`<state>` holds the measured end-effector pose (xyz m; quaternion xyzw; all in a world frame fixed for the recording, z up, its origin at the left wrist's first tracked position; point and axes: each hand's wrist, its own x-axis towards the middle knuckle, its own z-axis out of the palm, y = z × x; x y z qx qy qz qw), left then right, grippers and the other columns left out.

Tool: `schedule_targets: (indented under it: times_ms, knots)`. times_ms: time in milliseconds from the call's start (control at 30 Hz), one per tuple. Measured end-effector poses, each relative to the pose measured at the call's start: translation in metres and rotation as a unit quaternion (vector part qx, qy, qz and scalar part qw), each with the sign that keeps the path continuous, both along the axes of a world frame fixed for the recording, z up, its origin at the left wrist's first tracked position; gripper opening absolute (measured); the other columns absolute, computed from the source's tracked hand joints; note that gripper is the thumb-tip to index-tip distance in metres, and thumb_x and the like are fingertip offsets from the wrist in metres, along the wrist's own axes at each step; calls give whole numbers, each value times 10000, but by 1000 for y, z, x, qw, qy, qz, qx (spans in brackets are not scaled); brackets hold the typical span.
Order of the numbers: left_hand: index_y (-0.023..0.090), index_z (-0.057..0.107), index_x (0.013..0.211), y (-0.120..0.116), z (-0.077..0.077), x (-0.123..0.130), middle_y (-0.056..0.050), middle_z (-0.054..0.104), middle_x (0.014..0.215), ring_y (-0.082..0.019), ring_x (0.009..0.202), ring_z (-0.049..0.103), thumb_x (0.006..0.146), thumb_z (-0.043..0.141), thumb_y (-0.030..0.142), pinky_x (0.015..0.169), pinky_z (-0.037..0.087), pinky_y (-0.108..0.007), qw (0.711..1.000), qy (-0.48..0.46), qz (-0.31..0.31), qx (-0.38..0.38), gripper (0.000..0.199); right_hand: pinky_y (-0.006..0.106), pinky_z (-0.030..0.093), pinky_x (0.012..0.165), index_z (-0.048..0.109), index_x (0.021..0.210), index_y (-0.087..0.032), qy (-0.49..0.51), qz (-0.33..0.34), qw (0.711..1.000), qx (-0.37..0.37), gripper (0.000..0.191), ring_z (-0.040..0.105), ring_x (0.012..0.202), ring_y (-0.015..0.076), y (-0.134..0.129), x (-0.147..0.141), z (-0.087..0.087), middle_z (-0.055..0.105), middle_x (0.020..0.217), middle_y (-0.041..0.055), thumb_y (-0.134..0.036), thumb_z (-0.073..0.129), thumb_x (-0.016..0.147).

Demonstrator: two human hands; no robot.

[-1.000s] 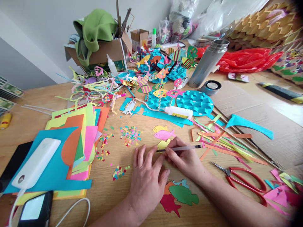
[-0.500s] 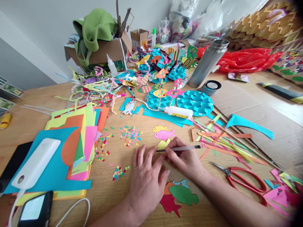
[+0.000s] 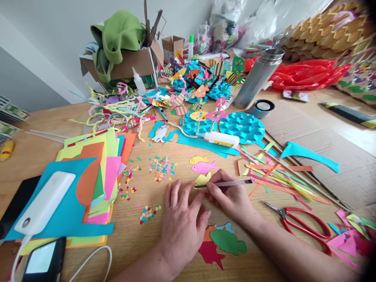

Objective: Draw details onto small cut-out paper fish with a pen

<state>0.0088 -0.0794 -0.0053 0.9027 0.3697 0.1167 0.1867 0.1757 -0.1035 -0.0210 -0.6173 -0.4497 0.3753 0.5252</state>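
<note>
My right hand [image 3: 227, 192] is closed round a slim pen [image 3: 235, 183], its tip resting on a yellow paper fish [image 3: 203, 179]. My left hand [image 3: 185, 215] lies flat with fingers spread, its fingertips at the lower left edge of that fish. Just beyond are a pink paper fish [image 3: 202, 167] with drawn lines and a smaller orange-yellow fish [image 3: 198, 159]. Below the hands, plain cut-outs overlap: a green fish [image 3: 227, 241], a red fish [image 3: 211, 252], and orange and blue ones partly covered.
Red-handled scissors [image 3: 305, 225] lie at right, near paper strips [image 3: 279, 176]. Confetti piles [image 3: 162, 167] sit left of the fish. Coloured paper [image 3: 96, 156] with a white power bank [image 3: 45, 201] is at left. A glue bottle [image 3: 223, 140] and steel flask [image 3: 258, 80] are farther back.
The pen and my right fingers have shifted slightly to the right along the yellow fish, with the tip a little higher. My left hand stays in place.
</note>
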Motion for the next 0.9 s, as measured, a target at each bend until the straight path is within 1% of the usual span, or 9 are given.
schedule_targets:
  times_ms: [200,333,467,567,633,767,900]
  knots:
    - [313,534,1338,0,0,0,-67,444,1375,-312,1328,323,911,568,319,1138,270,-601,1000,-10,7,6,429,244,356,450,487,692,-219,38,-10,999,3,184,477,487,116,-1,1,4,516,580,-29,-233,579,851]
    - [315,547,1319,0,1,0,-70,434,1374,-311,1324,328,897,586,302,1134,275,-598,1000,-11,7,6,423,241,339,437,487,685,-220,47,-13,999,14,194,452,473,110,-4,1,5,499,568,-36,-234,587,850]
    - [307,541,1328,0,1,1,-78,429,1375,-313,1326,327,896,589,292,1135,271,-598,1000,-15,4,9,435,245,343,445,514,715,-214,39,-27,997,59,181,454,495,115,-7,2,4,511,603,-24,-251,584,878]
    - [305,541,1327,-1,0,1,-82,430,1368,-315,1327,325,895,592,290,1133,264,-604,1000,-20,0,10,436,254,369,472,532,749,-212,26,-50,993,101,165,472,525,124,-8,2,4,532,642,-11,-262,579,899]
    - [306,548,1317,0,0,1,-83,432,1361,-319,1325,326,894,594,289,1125,269,-611,1000,-25,-1,10,426,261,389,491,535,761,-212,21,-60,991,114,164,488,541,130,-7,1,5,544,654,-5,-272,580,907]
    - [313,543,1323,0,1,1,-87,443,1333,-320,1311,339,901,588,299,1111,287,-615,999,-35,-2,10,425,280,421,527,536,765,-215,11,-68,993,101,182,521,583,151,-5,1,7,559,675,10,-317,595,904]
    - [307,541,1330,1,1,0,-96,449,1308,-316,1296,357,909,577,313,1106,289,-617,999,-35,-5,18,422,282,426,520,534,755,-216,-6,-70,994,84,211,526,583,156,-5,1,7,554,672,11,-358,597,899]
